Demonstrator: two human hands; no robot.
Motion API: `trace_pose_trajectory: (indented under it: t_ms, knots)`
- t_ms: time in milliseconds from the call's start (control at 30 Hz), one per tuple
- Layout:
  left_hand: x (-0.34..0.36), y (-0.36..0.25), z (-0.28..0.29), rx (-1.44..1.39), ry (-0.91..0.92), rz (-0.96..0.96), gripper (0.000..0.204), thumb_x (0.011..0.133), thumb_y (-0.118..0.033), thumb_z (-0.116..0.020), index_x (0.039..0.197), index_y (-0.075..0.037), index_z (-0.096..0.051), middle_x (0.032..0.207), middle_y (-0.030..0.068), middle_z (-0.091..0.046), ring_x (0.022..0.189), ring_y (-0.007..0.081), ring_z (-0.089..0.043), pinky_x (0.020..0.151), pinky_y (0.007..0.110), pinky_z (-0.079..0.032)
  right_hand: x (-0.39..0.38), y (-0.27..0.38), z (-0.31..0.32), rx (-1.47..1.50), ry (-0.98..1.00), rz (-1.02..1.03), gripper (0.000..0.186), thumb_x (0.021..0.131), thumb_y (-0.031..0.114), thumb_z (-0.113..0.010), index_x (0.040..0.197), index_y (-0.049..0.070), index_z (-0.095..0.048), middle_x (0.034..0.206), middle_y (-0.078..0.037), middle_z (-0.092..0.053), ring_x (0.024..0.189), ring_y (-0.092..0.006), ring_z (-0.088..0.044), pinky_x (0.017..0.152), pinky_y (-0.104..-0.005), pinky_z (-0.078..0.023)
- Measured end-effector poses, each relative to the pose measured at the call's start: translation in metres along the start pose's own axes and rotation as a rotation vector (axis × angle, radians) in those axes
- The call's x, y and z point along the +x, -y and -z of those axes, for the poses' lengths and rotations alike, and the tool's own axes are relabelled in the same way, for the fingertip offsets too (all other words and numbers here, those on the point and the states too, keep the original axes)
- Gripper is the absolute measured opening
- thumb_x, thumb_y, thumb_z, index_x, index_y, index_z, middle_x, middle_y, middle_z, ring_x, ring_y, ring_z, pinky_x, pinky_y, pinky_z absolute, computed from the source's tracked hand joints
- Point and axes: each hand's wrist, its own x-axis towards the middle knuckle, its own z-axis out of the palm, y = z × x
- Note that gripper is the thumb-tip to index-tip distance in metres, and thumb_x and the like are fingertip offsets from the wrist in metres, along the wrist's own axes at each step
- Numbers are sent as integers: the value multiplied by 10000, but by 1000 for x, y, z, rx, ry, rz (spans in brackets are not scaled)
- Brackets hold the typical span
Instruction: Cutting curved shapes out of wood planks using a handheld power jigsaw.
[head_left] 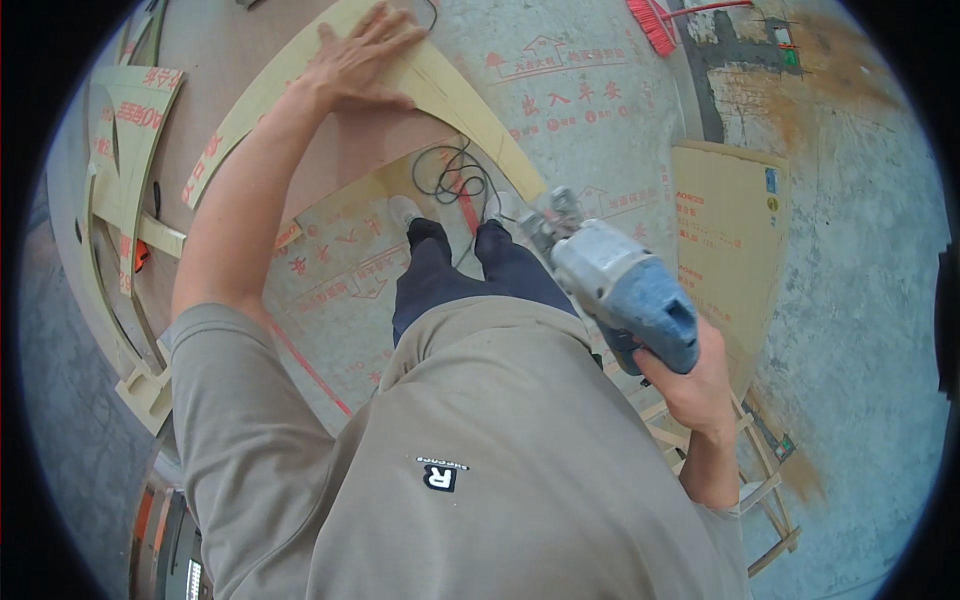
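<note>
My left hand [358,62] lies flat, fingers spread, on a curved arch-shaped strip of plywood [470,110] that rests on a board at the top of the view. My right hand [690,385] grips the handle of a grey and blue power tool [620,280], held at waist height to my right, its nose close to the lower right end of the curved strip. A black cord [455,175] coils on the floor below the strip, just ahead of my feet.
Cut plywood offcuts [130,130] lie at the left. A tan sheet [725,235] lies on the concrete floor at the right. A red broom head [655,25] is at the top. A wooden frame [765,490] sits at the lower right.
</note>
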Motion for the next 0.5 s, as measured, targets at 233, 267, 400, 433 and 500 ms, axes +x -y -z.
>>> trace_pose_trajectory:
  t_ms: [233, 267, 400, 433, 500]
  knots:
    - [-14, -7, 1, 505, 491, 529, 1095, 657, -720, -802, 1606, -420, -347, 1724, -33, -257, 1610, 241, -183, 1065, 814, -260, 33, 2, -32, -94, 140, 23, 295, 820, 88, -769, 1079, 8, -653, 864, -163, -686, 754, -311, -657, 749, -378, -524]
    - [-20, -6, -6, 495, 425, 511, 1053, 693, -733, -766, 1607, -419, -348, 1725, -31, -256, 1610, 242, -184, 1089, 825, -208, 38, 5, -36, -101, 169, 8, 310, 820, 80, -769, 1095, 4, -649, 886, -150, -691, 769, -276, -650, 769, -375, -518]
    - [-35, 5, -27, 512, 184, 527, 934, 799, -746, -663, 1613, -422, -338, 1732, -23, -243, 1612, 248, -172, 1159, 816, -74, 52, 5, -51, -83, 152, 70, 284, 824, 90, -769, 1064, 6, -642, 854, -168, -682, 730, -307, -641, 737, -382, -519]
    - [-37, 8, -32, 503, 187, 532, 934, 799, -746, -663, 1613, -422, -338, 1732, -23, -243, 1612, 248, -172, 1159, 816, -74, 55, 6, -55, -87, 144, 52, 286, 827, 96, -770, 1065, 4, -642, 854, -170, -683, 734, -306, -647, 737, -383, -519]
    - [-29, 5, -33, 529, -19, 593, 891, 844, -727, -635, 1620, -410, -334, 1738, -16, -232, 1613, 244, -170, 1204, 762, -83, 62, 6, -61, -93, 140, 26, 288, 829, 103, -771, 1066, 2, -642, 854, -172, -684, 738, -304, -653, 738, -384, -519]
